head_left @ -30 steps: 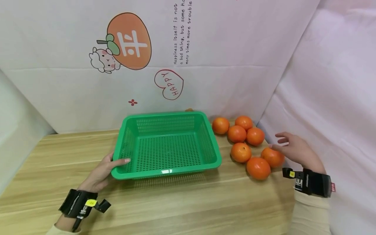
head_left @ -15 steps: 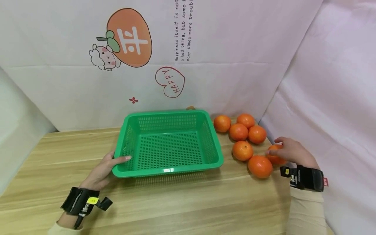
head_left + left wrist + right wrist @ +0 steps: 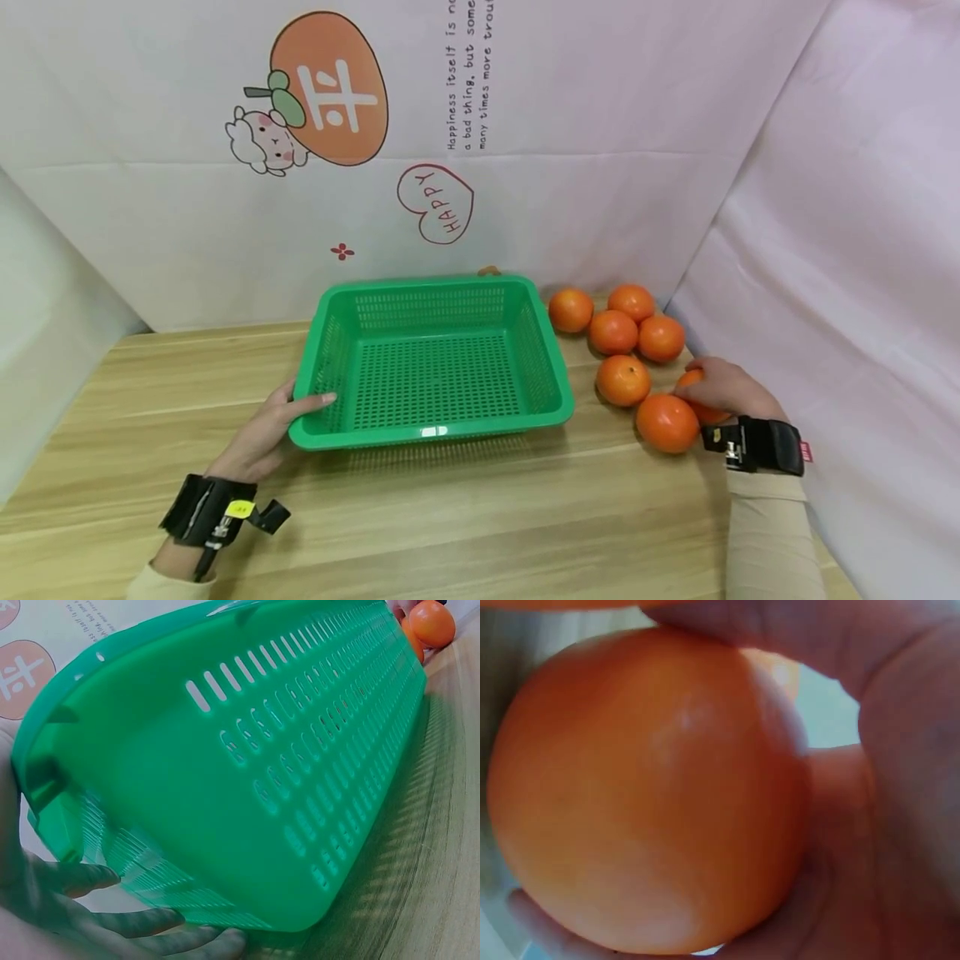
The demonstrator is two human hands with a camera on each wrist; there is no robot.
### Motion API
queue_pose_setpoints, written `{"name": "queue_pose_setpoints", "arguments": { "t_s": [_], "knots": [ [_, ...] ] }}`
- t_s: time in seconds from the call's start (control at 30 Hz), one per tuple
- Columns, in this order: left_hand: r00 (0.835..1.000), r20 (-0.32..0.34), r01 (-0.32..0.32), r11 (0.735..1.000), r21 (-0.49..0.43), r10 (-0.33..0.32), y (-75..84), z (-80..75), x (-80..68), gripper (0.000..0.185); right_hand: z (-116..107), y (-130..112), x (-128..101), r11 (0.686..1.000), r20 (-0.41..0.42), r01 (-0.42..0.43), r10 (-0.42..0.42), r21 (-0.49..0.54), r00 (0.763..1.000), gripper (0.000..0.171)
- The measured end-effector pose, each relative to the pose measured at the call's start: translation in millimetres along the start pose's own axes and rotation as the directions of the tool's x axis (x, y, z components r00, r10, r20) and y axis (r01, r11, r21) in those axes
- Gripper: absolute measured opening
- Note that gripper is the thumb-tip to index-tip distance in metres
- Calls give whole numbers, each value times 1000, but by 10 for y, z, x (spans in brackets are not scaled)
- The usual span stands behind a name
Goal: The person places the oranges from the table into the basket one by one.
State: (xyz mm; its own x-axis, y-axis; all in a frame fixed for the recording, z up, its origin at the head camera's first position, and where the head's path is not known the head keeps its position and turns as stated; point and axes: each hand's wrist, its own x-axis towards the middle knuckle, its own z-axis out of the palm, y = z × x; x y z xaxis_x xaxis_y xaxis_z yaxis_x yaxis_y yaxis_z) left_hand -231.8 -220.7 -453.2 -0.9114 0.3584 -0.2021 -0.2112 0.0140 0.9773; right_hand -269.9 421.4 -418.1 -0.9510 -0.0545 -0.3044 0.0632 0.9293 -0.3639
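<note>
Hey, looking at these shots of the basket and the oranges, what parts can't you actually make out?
- Head view: most of the held orange is covered by the right hand.
- Head view: a small orange thing peeks over the green basket; the far rim hides the rest.
- Left wrist view: the basket wall fills the frame, so the left hand shows only fingertips.
- Right wrist view: the orange is blurred and blocks the table.
- Head view: the wall text is cut off at the top.

Right hand (image 3: 723, 390) seemingly around orange (image 3: 693, 396)
</note>
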Motion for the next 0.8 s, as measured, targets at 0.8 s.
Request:
{"name": "queue_pose_setpoints", "arguments": {
  "t_s": [0.8],
  "knots": [
    [999,-33,8,1000,18,-7,11,14,-14,84,69,134,79,1000,-57,-3,3,-8,998,43]
  ]
}}
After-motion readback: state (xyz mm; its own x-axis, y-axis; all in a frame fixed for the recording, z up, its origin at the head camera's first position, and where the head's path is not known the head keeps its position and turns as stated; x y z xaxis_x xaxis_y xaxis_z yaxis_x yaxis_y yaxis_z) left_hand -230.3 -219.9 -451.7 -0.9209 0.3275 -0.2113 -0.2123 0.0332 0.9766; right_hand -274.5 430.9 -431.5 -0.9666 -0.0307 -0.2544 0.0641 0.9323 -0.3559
